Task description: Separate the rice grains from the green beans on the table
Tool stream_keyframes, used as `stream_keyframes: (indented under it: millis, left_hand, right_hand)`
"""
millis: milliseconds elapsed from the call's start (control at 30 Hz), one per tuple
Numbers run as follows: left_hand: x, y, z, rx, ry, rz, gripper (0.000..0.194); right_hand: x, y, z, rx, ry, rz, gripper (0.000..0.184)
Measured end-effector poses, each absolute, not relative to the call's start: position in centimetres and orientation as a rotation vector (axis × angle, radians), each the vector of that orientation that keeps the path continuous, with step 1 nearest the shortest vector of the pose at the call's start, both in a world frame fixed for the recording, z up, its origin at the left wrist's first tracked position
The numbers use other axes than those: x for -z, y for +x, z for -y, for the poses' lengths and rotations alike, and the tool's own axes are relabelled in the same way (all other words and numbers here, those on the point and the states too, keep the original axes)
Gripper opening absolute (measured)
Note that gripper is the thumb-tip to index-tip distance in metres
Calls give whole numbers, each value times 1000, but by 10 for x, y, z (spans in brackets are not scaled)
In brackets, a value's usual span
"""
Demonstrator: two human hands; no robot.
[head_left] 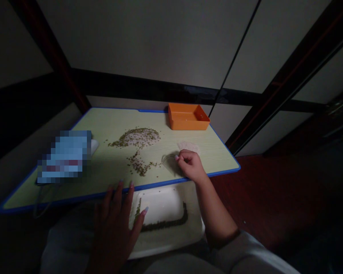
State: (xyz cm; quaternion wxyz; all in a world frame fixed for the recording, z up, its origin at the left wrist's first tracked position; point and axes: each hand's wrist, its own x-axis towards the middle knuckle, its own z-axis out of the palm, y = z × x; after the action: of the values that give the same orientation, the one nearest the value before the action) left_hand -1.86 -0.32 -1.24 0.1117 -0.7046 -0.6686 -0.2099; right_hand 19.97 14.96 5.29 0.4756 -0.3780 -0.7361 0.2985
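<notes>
On the pale yellow board [122, 116] lies a heap of white grains mixed with green beans [138, 137], with a smaller scatter of mixed grains [140, 165] nearer to me. My right hand [190, 165] rests at the board's right side, fingers curled shut; whatever they hold is hidden. Just beyond it is a small patch of white grains [188, 146]. My left hand [116, 219] is open, its fingers spread at the board's front edge and its thumb over a white basin [165, 243]. Green beans [165, 224] line the basin's bottom edges.
An orange box [188, 125] stands at the board's back right corner. A pixelated light-blue object [67, 156] lies at the left, with a cable [45, 205] hanging near it. Panelled cabinet doors [148, 42] rise behind; dark red floor [257, 190] shows at right.
</notes>
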Motion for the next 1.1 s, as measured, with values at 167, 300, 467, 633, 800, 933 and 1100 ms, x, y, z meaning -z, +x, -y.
stream_keyframes:
  millis: [167, 300, 467, 633, 800, 933, 1100]
  left_hand:
    - [12, -19, 2, 632, -2083, 1926, 71]
    - [11, -18, 3, 638, -2077, 1927, 70]
    - [11, -19, 3, 659, -2072, 1939, 70]
    - [14, -22, 3, 651, -2088, 1907, 73]
    - [15, -21, 3, 648, -2081, 1897, 74]
    - [14, -20, 3, 662, -2074, 1898, 73]
    - [13, -20, 2, 658, -2072, 1905, 73]
  right_hand:
    - [-52, 200, -150, -752, -907, 1817, 37]
    - [-53, 200, -150, -762, -892, 1833, 38]
    - [-54, 201, -149, -769, -879, 1837, 38]
    - [-53, 202, -149, -749, -866, 1831, 38]
    - [-53, 202, -149, -758, -852, 1846, 39]
    - [-53, 201, -149, -775, -855, 1860, 39]
    - [-54, 201, -148, -791, -871, 1861, 38]
